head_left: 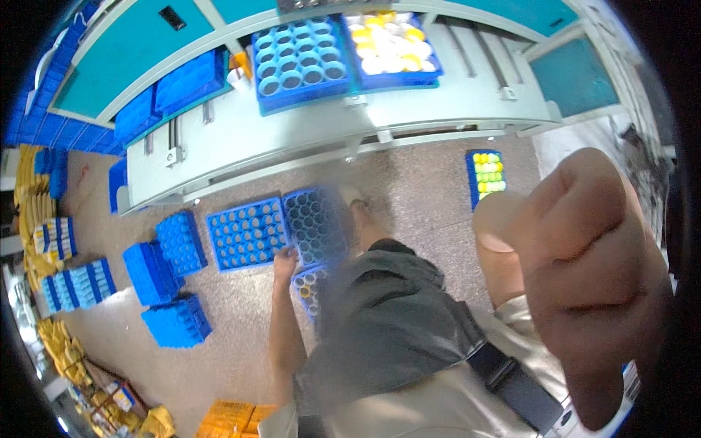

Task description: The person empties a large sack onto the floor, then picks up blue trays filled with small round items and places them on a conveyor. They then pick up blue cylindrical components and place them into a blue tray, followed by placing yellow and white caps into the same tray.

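Floor: speckled brown-grey [423, 182], across the middle of the frame; a pale bench [219, 142] with teal panels [150, 55] behind it spans the top.
Left edge: yellow bundles [33, 179], upper to lower left.
Left stack: light-blue and dark-blue pieces [79, 285] in rows, left of the frame.
Blue trays: a cluster [150, 274] on the floor, left of centre.
Orange packages: lower left of centre, at the bottom edge [230, 417].
Main tray: blue, with rows of round pieces [248, 233], on the floor, centre-left of the frame.
Left hand: at the main tray's lower right corner [286, 259], fingers bent; cannot tell whether it grasps the rim or a piece.
Adjacent tray: dark round cells [310, 223], just right of the main tray, partly blurred.
Bench trays: light-blue rings [303, 62], then white and yellow pieces [391, 47], top centre.
Small tray: yellow-green pieces [488, 175], right of centre, on the floor.
Right hand: large in the right foreground [591, 277], fingers curled; cannot tell whether it grasps anything.
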